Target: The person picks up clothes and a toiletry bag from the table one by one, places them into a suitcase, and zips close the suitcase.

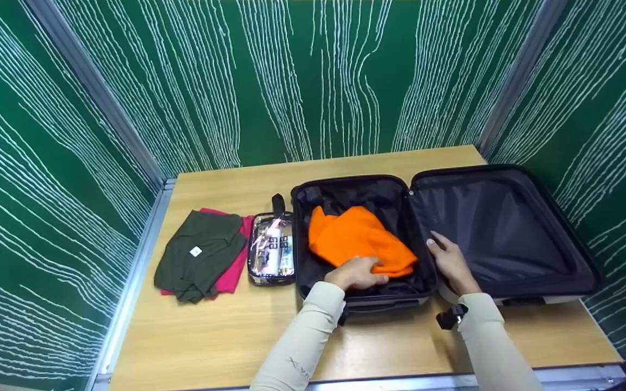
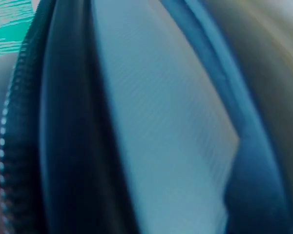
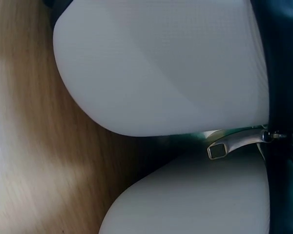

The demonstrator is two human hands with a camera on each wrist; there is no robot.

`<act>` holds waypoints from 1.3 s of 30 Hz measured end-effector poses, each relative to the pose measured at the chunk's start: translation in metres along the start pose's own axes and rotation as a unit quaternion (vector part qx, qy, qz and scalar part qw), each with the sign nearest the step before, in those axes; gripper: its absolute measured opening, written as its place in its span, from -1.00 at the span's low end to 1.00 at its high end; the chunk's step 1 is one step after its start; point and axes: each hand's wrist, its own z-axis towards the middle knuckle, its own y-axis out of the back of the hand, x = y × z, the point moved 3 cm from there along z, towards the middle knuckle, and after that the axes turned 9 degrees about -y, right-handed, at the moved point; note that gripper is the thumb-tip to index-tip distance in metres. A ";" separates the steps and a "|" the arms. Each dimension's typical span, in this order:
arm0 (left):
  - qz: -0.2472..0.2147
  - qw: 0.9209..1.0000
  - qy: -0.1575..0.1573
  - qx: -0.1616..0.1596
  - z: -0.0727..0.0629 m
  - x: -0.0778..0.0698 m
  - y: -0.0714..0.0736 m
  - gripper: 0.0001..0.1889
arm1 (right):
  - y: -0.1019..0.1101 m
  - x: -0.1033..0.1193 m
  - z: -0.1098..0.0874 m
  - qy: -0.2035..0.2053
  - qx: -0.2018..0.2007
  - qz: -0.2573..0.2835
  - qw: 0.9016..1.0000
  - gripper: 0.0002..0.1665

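An open suitcase (image 1: 367, 305) with a black lining lies on the table in the head view. A crumpled orange garment (image 1: 354, 233) is in its left half. My left hand (image 1: 357, 273) rests on the garment's near edge, fingers pointing right. My right hand (image 1: 449, 260) is held over the seam between the halves, fingers extended and nothing in them. The left wrist view is filled by the suitcase's zipper edge (image 2: 10, 141) and pale shell. In the right wrist view, a metal zipper pull (image 3: 237, 141) hangs between two pale shell corners. Neither wrist view shows a hand.
Left of the suitcase lies a clear toiletry pouch (image 1: 258, 260) with bottles inside. Further left, a dark green garment (image 1: 199, 255) lies on a pink one (image 1: 234, 274). The suitcase lid (image 1: 487, 233) spreads right, close to the green wall (image 1: 617, 163). All stand on a wooden table (image 1: 199, 342).
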 end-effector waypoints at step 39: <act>-0.004 0.994 -0.005 0.112 -0.013 -0.004 -0.009 -0.26 | -0.001 0.002 0.001 -0.003 0.011 0.004 1.000 -0.26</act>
